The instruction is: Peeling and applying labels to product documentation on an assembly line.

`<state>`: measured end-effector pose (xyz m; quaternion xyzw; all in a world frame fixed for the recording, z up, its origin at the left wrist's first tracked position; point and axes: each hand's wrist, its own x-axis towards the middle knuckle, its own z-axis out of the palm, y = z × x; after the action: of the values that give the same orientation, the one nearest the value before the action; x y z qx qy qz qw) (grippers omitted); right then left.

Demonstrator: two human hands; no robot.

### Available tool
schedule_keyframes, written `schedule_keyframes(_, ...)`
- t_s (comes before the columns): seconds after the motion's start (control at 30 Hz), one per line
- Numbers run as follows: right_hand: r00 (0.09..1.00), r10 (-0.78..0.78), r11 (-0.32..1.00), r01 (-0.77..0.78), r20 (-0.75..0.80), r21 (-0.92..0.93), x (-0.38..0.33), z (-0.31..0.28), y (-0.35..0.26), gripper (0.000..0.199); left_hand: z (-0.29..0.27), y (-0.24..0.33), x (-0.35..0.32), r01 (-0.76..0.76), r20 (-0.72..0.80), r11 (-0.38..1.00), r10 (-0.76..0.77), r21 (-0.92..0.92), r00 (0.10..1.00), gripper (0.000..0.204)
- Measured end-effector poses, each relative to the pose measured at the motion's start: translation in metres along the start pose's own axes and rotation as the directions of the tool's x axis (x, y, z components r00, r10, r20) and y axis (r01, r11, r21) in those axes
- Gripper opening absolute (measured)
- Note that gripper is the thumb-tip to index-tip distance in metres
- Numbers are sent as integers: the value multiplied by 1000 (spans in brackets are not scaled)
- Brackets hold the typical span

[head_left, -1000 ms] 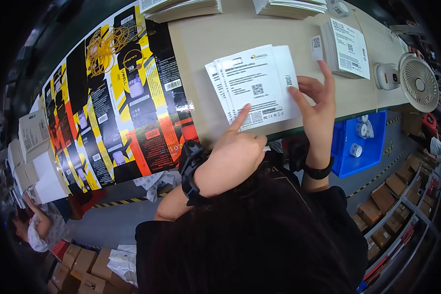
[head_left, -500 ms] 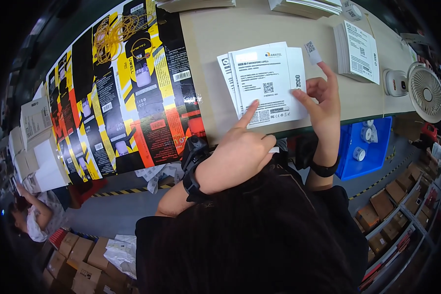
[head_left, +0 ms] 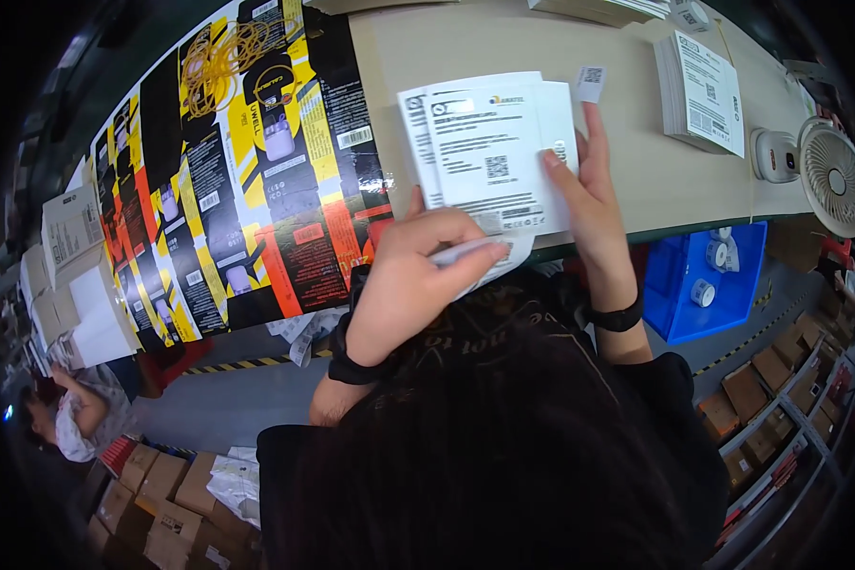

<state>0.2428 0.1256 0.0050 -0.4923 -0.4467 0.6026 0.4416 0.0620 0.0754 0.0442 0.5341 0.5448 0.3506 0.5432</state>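
Note:
A small stack of white printed cards, thin and flat, is held over the table's near edge. My right hand grips its right side, thumb on the top card. On its raised index fingertip hangs a small white sticker with a square code. My left hand is closed at the lower left of the stack, its thumb pressing a curled piece of white paper. Whether that paper belongs to the top card I cannot tell. Some left fingers are hidden behind the cards and paper.
Colourful printed box sheets with yellow rubber bands cover the table's left. A thicker white card stack and a small fan stand at right. A blue bin with label rolls sits below the edge. Another person is at far left.
My left hand has turned from pointing on the top card to pinching curled paper at its lower edge. The cards and my right hand, sticker still on its fingertip, have shifted slightly left and up.

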Motion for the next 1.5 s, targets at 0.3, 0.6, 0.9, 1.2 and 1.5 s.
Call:
schedule_keyframes(0.3, 861, -80, 947, 222, 502, -231, -20, 97, 9, 79, -72, -19, -65, 101, -439, 978, -173, -182, 882, 13)
schedule_keyframes(0.6, 861, 48, 998, -23, 507, -56, -30, 98, 10, 82, -67, -9, -70, 44, -390, 990, 10, 131, 921, 15)
schedule_keyframes(0.9, 990, -75, 929, 112, 117, -353, -24, 12, 8, 72, -26, -2, -42, -170, -58, 934, 198, 314, 978, 16)
schedule_keyframes(1.2, 941, -297, 648, 324, 163, -690, -22, -16, -11, 73, 17, -5, -14, -422, 204, 806, 369, 415, 907, 12)
schedule_keyframes(1.5, 958, -241, 580, 272, 157, -768, -32, -43, -3, 78, 39, -6, 2, -467, 441, 741, 255, 484, 861, 11)
